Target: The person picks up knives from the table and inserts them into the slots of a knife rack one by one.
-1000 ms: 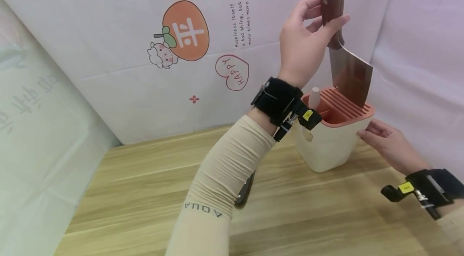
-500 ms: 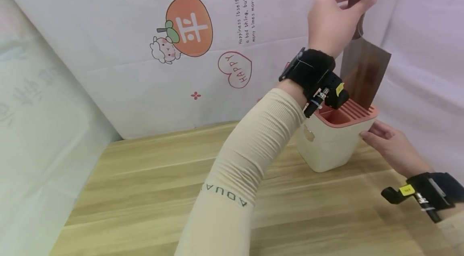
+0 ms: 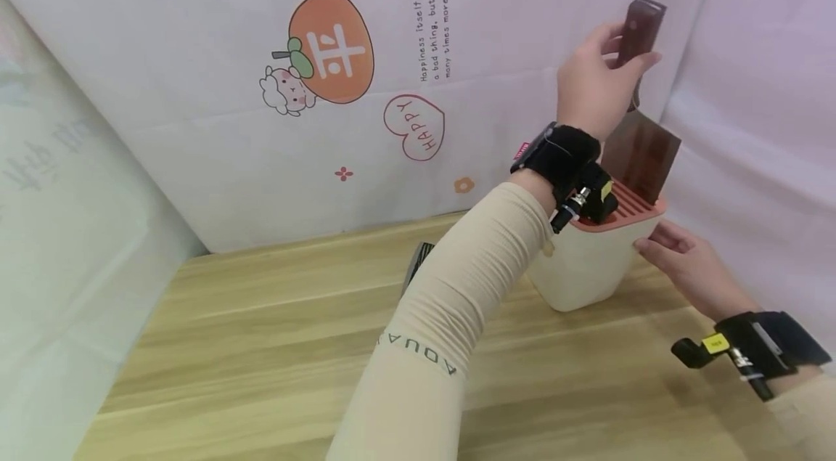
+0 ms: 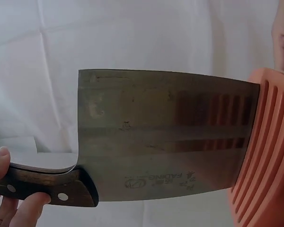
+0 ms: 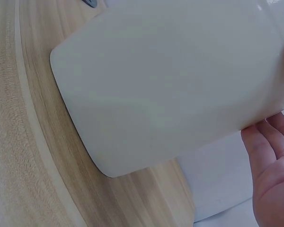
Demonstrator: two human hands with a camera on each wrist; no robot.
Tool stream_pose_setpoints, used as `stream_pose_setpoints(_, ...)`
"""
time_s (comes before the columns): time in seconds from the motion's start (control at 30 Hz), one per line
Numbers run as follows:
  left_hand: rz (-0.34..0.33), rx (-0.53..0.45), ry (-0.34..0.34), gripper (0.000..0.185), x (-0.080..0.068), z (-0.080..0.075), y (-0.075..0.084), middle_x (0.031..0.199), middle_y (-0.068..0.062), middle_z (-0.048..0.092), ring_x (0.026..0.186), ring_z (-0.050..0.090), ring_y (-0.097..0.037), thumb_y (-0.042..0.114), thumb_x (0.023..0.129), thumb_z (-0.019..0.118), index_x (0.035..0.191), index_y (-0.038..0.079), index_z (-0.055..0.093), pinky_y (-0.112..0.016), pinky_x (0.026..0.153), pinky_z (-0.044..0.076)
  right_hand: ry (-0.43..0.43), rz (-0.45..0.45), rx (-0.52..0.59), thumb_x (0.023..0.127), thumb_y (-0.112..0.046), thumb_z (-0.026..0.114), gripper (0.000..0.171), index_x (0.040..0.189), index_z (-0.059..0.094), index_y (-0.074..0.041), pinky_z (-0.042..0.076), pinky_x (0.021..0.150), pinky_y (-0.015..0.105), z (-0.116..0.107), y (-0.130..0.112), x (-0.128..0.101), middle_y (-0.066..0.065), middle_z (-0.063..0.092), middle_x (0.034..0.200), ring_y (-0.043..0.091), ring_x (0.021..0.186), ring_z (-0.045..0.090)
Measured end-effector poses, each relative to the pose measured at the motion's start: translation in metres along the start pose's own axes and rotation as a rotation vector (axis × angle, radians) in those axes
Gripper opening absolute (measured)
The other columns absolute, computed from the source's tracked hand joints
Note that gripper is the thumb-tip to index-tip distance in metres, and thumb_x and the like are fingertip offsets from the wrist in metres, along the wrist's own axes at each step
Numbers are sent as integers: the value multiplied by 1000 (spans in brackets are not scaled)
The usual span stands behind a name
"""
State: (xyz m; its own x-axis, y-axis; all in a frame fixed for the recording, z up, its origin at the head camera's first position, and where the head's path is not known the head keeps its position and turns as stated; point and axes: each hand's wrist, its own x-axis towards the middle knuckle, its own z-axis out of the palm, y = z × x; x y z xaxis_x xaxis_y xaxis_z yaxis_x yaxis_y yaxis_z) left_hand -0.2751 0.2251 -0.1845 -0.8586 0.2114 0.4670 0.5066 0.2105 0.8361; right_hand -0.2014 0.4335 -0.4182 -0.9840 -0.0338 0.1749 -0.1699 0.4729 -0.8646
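My left hand (image 3: 597,87) grips the dark wooden handle of a cleaver (image 3: 640,160), thumb on one side and fingers on the other. The wide blade points down, and its far end meets the slotted orange top (image 4: 270,142) of a white knife holder (image 3: 581,268). In the left wrist view the whole blade face (image 4: 165,137) shows, running up to one of the slots. My right hand (image 3: 686,265) grips the holder's right side. In the right wrist view its fingers (image 5: 265,146) lie along one side of the white wall (image 5: 161,94), with the thumb on the adjoining face.
The holder stands on a wood-grain table (image 3: 261,330), near a white printed cloth (image 3: 339,156) at the back. A dark striped object (image 3: 421,258) lies on the table, partly hidden by my left sleeve (image 3: 444,316). Another white cloth (image 3: 771,156) hangs at the right.
My left hand has carried the cleaver to the right, up, then down toward the slots. The right hand keeps its place at the holder.
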Motion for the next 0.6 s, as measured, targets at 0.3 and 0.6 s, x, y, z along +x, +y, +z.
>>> stream_pose_setpoints(0.3, -21, 18, 10, 43, 8, 5, -11, 115, 13, 69, 89, 62, 8, 24, 95, 76, 136, 21, 65, -6, 65, 47, 0, -28, 22, 109, -23, 53, 64, 163, 23, -9, 48, 85, 10, 1, -4, 5, -27, 55, 128, -13, 109, 56)
stream_pose_setpoints(0.6, -34, 116, -23, 39, 3, 30, -38, 110, 11, 71, 89, 62, 5, 22, 92, 80, 129, 18, 69, -6, 73, 44, -22, -8, 56, 110, -24, 50, 67, 163, 15, -1, 46, 88, 8, 1, -2, 0, 8, 48, 154, -17, 111, 53)
